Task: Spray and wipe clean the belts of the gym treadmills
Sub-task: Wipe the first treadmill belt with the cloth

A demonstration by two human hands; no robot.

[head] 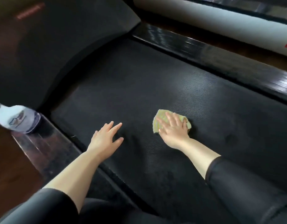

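The black textured treadmill belt point(139, 81) fills the middle of the head view. My right hand point(173, 128) presses flat on a yellow cloth point(160, 117) lying on the belt, fingers spread over it. To its left, my left hand point(105, 139) rests on the belt with its fingers apart and nothing in it. A spray bottle point(16, 120) with a white label stands on the left side rail, apart from both hands.
Glossy black side rails run along the belt's left point(47, 143) and right point(220, 60). The dark motor hood point(66, 38) rises at the belt's far end. A neighbouring white treadmill frame point(220, 21) lies beyond the right rail. Brown wooden floor point(11, 172) shows at left.
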